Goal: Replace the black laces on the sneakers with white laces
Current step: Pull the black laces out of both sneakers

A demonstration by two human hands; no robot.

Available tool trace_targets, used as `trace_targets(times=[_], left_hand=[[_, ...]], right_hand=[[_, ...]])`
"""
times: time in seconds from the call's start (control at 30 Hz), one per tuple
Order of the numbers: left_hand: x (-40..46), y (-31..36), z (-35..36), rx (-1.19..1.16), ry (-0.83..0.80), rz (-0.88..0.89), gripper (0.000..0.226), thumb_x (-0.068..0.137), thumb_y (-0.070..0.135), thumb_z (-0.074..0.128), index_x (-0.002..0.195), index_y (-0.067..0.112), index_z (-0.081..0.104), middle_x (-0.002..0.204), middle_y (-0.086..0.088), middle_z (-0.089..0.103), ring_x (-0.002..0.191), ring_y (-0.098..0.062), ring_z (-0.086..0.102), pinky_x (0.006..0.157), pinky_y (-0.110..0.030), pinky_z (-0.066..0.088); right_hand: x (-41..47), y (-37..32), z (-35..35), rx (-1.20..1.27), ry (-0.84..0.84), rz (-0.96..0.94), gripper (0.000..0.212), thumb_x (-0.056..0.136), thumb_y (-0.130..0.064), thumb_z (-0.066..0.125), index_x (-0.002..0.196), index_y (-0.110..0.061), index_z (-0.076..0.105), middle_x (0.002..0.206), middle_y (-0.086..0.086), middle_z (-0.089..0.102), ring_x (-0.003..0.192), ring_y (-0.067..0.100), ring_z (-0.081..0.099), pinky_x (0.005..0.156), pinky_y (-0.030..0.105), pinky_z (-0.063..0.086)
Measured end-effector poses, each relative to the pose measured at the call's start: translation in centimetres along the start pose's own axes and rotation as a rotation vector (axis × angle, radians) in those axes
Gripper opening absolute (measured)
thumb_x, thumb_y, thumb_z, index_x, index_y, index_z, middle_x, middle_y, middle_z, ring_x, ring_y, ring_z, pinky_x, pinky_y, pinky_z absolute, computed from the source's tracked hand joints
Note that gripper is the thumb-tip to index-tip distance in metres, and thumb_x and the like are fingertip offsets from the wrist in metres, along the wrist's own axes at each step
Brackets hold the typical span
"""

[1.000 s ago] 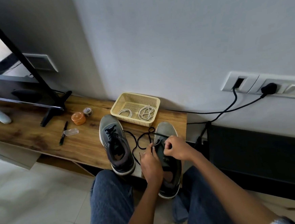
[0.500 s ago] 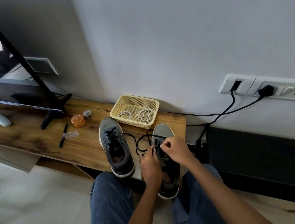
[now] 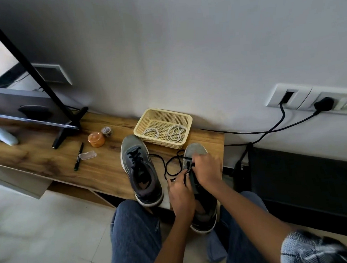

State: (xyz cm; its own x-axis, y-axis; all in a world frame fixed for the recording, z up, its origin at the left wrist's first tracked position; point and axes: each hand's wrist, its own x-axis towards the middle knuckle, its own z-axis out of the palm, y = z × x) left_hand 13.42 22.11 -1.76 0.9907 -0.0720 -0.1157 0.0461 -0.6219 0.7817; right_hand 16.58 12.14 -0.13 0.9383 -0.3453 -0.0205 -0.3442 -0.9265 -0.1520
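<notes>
Two grey sneakers stand toe-to-wall on a wooden shelf point(image 3: 46, 160). The left sneaker point(image 3: 140, 171) keeps its black lace threaded. The right sneaker point(image 3: 201, 212) overhangs the shelf's front edge, and its loosened black lace point(image 3: 171, 166) loops out to the left of it. My right hand point(image 3: 205, 168) is closed over the eyelets near the toe, pinching the lace. My left hand point(image 3: 180, 195) pinches the same lace at the sneaker's left side. Two coiled white laces point(image 3: 176, 133) lie in a yellow mesh basket point(image 3: 144, 121) behind the shoes.
On the shelf to the left lie a black pen point(image 3: 78, 157), a clear cap point(image 3: 88, 155), an orange jar point(image 3: 96, 139) and a small tape roll point(image 3: 106, 131). A TV stand foot point(image 3: 65, 133) rests further left. Black cables point(image 3: 272, 130) run to wall sockets at right.
My right hand has slid forward toward the right sneaker's toe, along the eyelets. My left hand stays at the shoe's left side with the lace.
</notes>
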Motion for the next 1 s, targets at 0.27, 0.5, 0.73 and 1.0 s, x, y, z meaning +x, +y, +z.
trace_targets(times=[0.27, 0.5, 0.73, 1.0], left_hand=[[-0.2, 0.2, -0.1, 0.014, -0.015, -0.043, 0.033, 0.101, 0.024, 0.042, 0.130, 0.019, 0.058, 0.116, -0.019, 0.065, 0.136, -0.034, 0.032, 0.104, -0.044, 0.038], [-0.4, 0.4, -0.3, 0.005, -0.011, -0.044, 0.033, 0.101, 0.022, 0.044, 0.129, 0.017, 0.059, 0.107, -0.023, 0.067, 0.131, -0.037, 0.041, 0.108, -0.047, 0.034], [-0.2, 0.0, 0.3, -0.068, 0.051, -0.110, 0.031, 0.101, 0.023, 0.043, 0.126, 0.019, 0.060, 0.114, -0.029, 0.060, 0.129, -0.035, 0.043, 0.103, -0.044, 0.040], [0.6, -0.7, 0.9, 0.027, 0.103, -0.048, 0.030, 0.101, 0.022, 0.041, 0.115, 0.009, 0.064, 0.073, -0.017, 0.067, 0.089, -0.036, 0.063, 0.119, -0.041, 0.016]], right_hand=[[0.1, -0.4, 0.1, -0.056, -0.061, 0.070, 0.016, 0.094, -0.009, 0.049, 0.093, -0.018, 0.063, 0.092, 0.001, 0.064, 0.097, 0.021, 0.055, 0.085, 0.036, 0.036], [0.7, -0.1, 0.6, -0.063, -0.121, 0.073, 0.013, 0.094, -0.020, 0.056, 0.092, -0.019, 0.068, 0.097, 0.001, 0.066, 0.112, 0.022, 0.047, 0.087, 0.036, 0.036], [0.8, -0.2, -0.7, 0.220, -0.370, -0.006, 0.016, 0.083, -0.022, 0.068, 0.084, -0.006, 0.070, 0.087, 0.008, 0.069, 0.089, 0.026, 0.063, 0.085, 0.037, 0.049], [-1.2, 3.0, -4.0, 0.497, -0.765, -0.188, 0.009, 0.074, -0.011, 0.072, 0.072, -0.017, 0.066, 0.150, 0.001, 0.036, 0.138, 0.011, 0.030, 0.099, 0.032, 0.037]])
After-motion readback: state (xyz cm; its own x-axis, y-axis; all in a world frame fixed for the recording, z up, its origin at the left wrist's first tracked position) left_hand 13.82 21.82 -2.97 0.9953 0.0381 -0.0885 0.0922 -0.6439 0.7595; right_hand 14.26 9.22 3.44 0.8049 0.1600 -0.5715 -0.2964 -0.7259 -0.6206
